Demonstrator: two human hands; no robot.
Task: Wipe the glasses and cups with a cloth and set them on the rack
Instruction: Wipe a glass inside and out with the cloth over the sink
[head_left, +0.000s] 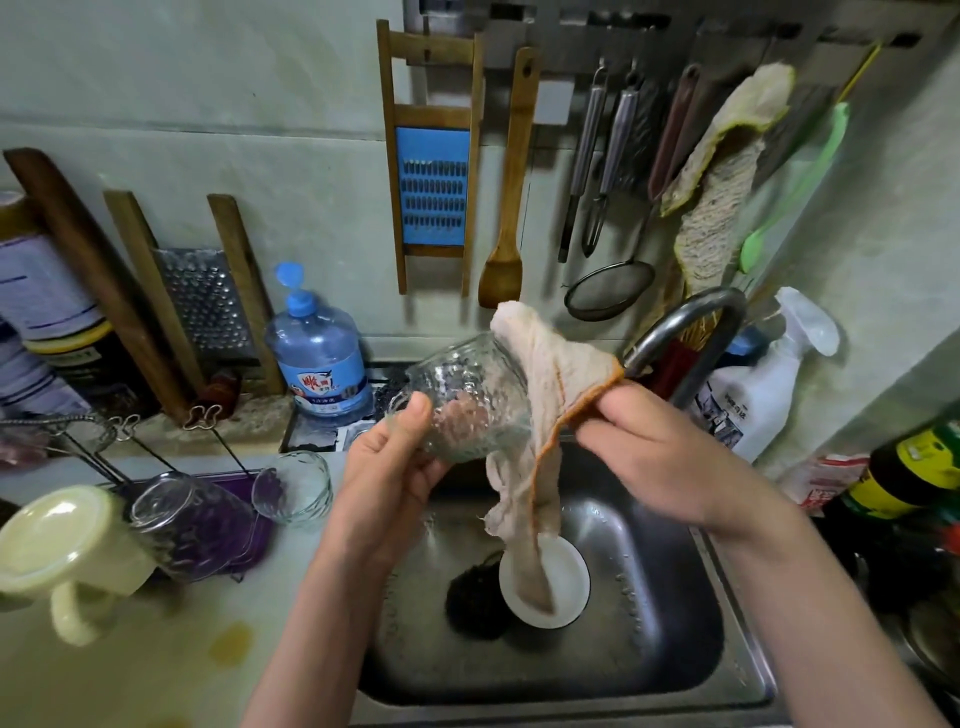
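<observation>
Above sink (649, 649): left hand (387, 470) grips glass (467, 400); right hand (660, 457) pinches cloth (550, 374) hiding glass's right side.

A single wide-angle head camera looks forward and down from close above the sink (675, 597), taking in the tabletop (156, 649) at left and the utensil-hung wall (260, 156) beyond.

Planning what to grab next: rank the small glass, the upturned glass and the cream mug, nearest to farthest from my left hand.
From left hand:
1. small glass, beside sink
2. upturned glass, purple tray
3. cream mug, far left
</observation>
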